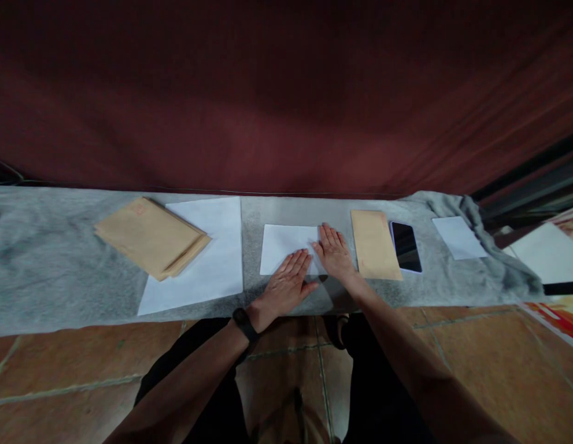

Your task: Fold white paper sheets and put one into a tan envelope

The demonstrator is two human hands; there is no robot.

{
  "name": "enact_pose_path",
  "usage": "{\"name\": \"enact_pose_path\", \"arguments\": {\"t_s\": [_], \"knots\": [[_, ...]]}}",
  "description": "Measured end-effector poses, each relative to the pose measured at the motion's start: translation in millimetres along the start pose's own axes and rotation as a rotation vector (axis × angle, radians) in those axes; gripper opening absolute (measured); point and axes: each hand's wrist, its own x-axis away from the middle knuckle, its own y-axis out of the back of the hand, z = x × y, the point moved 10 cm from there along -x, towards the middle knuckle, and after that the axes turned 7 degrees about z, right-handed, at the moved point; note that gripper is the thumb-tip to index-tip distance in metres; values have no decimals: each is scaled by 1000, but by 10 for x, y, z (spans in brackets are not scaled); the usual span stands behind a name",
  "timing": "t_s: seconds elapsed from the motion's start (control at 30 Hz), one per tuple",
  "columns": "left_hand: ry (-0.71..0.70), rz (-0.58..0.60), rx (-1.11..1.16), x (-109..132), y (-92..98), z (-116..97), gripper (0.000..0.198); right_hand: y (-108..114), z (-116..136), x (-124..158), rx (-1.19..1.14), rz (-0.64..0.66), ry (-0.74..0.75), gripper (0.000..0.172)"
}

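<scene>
A white sheet of paper [279, 242], which looks folded, lies in front of me on the grey cloth. My left hand [287, 283] rests flat on its lower middle, fingers stretched out. On its right end lies my right hand [333, 251], also flat with the fingers out, covering that edge. Just right of this hand is a single brown envelope [375, 243]. To the left, a stack of brown envelopes [150, 237] sits on larger white sheets [216, 259].
A phone [406, 246] lies beside the single envelope, partly against it. Farther right is a small white paper [458, 237] near the bunched grey cloth [494, 259]. A dark red curtain [267, 148] hangs behind the narrow surface. Tiled floor [82, 364] shows below.
</scene>
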Motion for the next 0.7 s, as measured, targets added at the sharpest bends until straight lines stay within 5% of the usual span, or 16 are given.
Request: {"name": "enact_pose_path", "arguments": {"t_s": [0.53,0.7], "knots": [[254,-31,-38,-58,116,485,71,23,-199,105,-18,-81,-164,65],[399,-96,-39,-107,204,667,68,86,23,127,-98,-70,-67,61]]}}
